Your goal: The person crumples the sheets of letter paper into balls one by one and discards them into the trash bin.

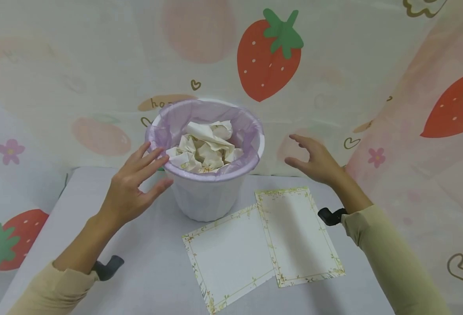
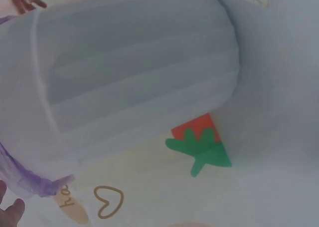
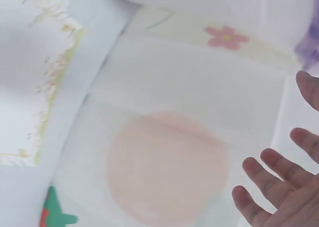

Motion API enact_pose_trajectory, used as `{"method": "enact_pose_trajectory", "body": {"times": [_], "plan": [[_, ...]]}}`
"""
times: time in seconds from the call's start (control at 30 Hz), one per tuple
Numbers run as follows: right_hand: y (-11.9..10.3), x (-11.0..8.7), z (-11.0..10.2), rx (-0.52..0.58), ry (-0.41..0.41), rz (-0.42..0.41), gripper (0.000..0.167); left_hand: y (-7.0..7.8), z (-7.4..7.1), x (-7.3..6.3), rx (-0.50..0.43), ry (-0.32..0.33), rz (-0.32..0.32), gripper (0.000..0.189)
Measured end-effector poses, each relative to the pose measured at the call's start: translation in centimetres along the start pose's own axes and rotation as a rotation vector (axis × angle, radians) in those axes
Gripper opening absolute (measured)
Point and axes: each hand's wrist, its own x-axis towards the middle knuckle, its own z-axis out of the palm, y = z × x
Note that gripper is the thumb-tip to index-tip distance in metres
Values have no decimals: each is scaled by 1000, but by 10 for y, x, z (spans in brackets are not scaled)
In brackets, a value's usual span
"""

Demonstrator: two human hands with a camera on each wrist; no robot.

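A white trash bin (image 1: pixel 208 197) with a purple liner bag (image 1: pixel 251 127) folded over its rim stands at the back of the table. Crumpled paper (image 1: pixel 209 148) with a floral print fills much of it. My left hand (image 1: pixel 131 188) is at the bin's left rim, fingers spread and relaxed, fingertips right at the liner's edge. To the right of the bin, my right hand (image 1: pixel 312 159) hovers apart from it, its fingers loosely bent around nothing. In the right wrist view the fingers (image 3: pixel 271 182) are spread with nothing between them.
Two flat sheets of floral-bordered paper, a left sheet (image 1: pixel 227 258) and a right sheet (image 1: pixel 298 236), lie in front of the bin, overlapping at their edges. A strawberry-print curtain (image 1: pixel 334 52) hangs behind the white table (image 1: pixel 149 275). Dark wrist devices sit at both sleeves.
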Motion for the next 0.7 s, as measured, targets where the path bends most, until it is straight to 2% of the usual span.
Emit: {"method": "enact_pose_trajectory", "body": {"times": [0.2,0.3,0.37,0.43,0.53,0.63,0.7], "plan": [[39,-24,12,13,-31,88,70,1,4,-14,-1,41,35,67],[59,-38,19,35,-49,141,71,1,8,-22,-19,75,20,71],[72,-47,24,54,-66,181,73,0,11,-29,-53,85,-19,72],[85,-56,29,75,-83,211,75,0,14,-37,-115,82,-95,67],[101,-67,36,95,-104,244,76,-1,20,-51,-237,45,-285,62],[113,-77,44,103,-122,265,76,-4,26,-64,-340,-50,-503,66],[119,-83,48,107,-132,290,76,-6,31,-73,-391,-148,-622,64]]}}
